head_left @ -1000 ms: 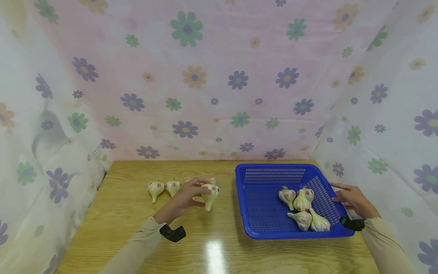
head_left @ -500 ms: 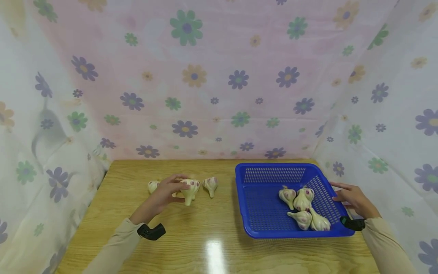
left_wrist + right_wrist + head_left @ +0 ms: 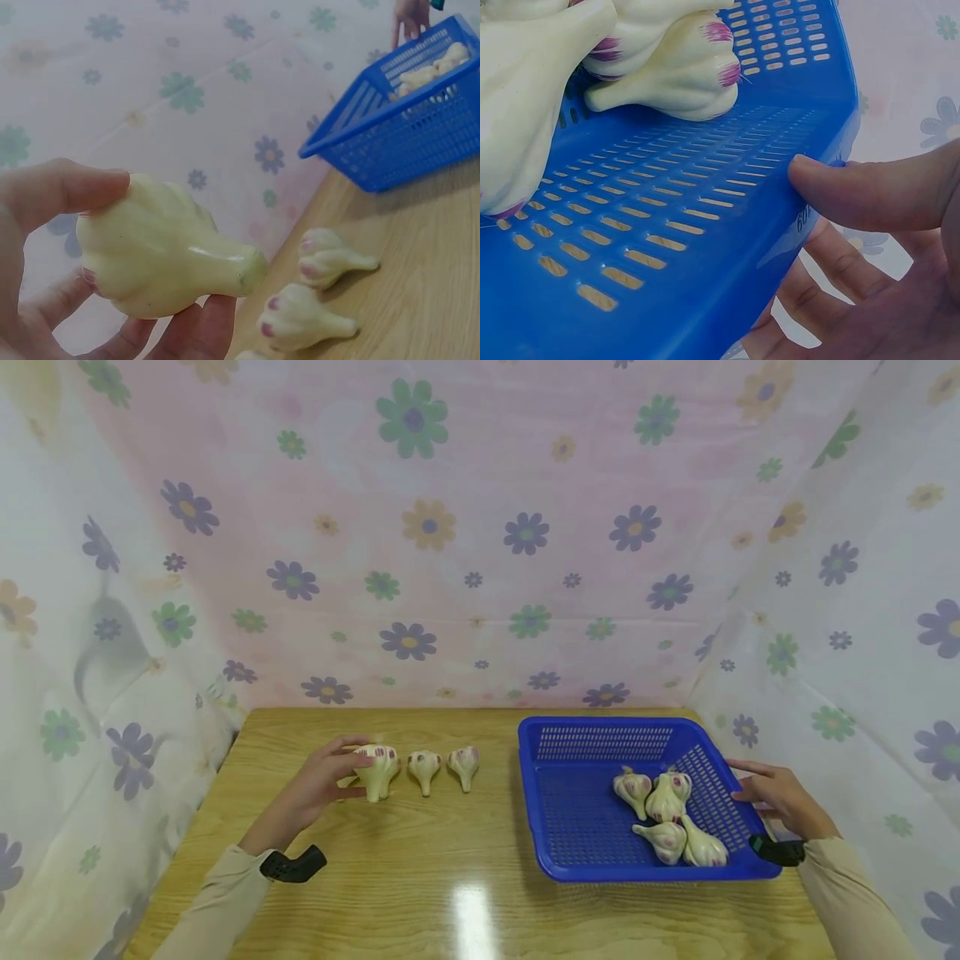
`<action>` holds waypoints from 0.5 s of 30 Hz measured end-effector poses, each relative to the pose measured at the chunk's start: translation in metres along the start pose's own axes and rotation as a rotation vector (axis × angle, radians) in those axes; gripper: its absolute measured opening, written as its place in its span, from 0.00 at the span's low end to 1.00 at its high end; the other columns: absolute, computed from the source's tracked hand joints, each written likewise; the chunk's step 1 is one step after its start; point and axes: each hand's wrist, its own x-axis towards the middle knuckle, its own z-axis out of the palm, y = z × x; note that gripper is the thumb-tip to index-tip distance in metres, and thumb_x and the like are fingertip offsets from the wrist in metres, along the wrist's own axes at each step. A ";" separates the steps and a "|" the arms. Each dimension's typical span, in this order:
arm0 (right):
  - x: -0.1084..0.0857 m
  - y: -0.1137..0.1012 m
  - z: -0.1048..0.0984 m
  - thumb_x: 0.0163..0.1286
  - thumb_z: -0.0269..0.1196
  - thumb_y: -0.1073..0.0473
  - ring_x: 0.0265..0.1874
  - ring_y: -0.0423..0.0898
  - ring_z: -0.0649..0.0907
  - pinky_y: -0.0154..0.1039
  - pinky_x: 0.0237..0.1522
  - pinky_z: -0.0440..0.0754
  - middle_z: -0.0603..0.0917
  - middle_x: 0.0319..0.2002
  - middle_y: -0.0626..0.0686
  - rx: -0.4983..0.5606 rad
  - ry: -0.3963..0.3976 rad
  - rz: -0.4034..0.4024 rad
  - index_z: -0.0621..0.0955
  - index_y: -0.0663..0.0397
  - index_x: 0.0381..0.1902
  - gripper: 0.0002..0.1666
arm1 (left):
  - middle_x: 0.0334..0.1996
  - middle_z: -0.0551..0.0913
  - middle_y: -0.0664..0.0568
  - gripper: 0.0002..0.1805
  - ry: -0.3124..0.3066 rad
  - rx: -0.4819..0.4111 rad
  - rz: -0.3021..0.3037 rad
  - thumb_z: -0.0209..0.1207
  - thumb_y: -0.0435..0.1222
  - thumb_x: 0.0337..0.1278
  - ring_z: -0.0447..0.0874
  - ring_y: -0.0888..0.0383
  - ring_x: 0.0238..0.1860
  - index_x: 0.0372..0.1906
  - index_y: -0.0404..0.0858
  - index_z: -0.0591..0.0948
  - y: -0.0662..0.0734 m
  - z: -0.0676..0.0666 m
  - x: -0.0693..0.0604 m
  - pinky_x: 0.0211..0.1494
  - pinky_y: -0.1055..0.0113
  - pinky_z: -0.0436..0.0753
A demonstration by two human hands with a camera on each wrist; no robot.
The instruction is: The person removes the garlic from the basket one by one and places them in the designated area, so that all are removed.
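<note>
The left hand (image 3: 318, 783) pinches a cream, purple-marked garlic bulb (image 3: 150, 251) above the wood-grain table (image 3: 390, 868).
I see the right hand (image 3: 787, 802) gripping a blue, perforated plastic basket (image 3: 577, 818); 4 similar bulbs (image 3: 665, 800) lie inside.

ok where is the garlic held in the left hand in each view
Head: left of centre, the garlic held by the left hand.
Left wrist: lower left, large, stem pointing right.
Right wrist: not in it.
Shared landmark: blue basket, at right in head, upper right in left wrist, across much of right wrist.
</note>
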 end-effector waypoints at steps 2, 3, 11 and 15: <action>-0.001 0.002 0.001 0.65 0.60 0.61 0.39 0.52 0.83 0.55 0.42 0.80 0.79 0.49 0.68 -0.003 -0.003 -0.005 0.54 0.69 0.71 0.42 | 0.52 0.71 0.50 0.24 0.007 0.007 -0.003 0.58 0.39 0.63 0.75 0.55 0.41 0.62 0.39 0.69 -0.001 -0.007 -0.002 0.50 0.50 0.77; -0.002 0.002 0.002 0.66 0.59 0.61 0.39 0.53 0.83 0.55 0.42 0.80 0.78 0.50 0.70 -0.006 -0.006 -0.012 0.54 0.69 0.71 0.42 | 0.51 0.72 0.51 0.24 0.012 0.011 -0.003 0.58 0.39 0.63 0.75 0.55 0.40 0.62 0.40 0.69 -0.002 -0.010 -0.003 0.51 0.50 0.77; -0.003 0.002 0.002 0.66 0.60 0.60 0.41 0.52 0.83 0.55 0.42 0.80 0.77 0.51 0.70 0.005 -0.019 -0.044 0.55 0.69 0.70 0.41 | 0.50 0.73 0.53 0.30 0.050 0.052 -0.022 0.58 0.41 0.63 0.75 0.56 0.39 0.66 0.38 0.64 -0.001 -0.030 -0.001 0.50 0.52 0.79; -0.003 0.002 0.000 0.65 0.60 0.60 0.39 0.50 0.83 0.54 0.42 0.80 0.79 0.50 0.67 0.014 -0.018 -0.032 0.55 0.69 0.70 0.42 | 0.52 0.72 0.55 0.28 0.058 0.070 -0.023 0.57 0.41 0.64 0.75 0.55 0.42 0.66 0.38 0.65 -0.002 -0.038 -0.001 0.50 0.53 0.78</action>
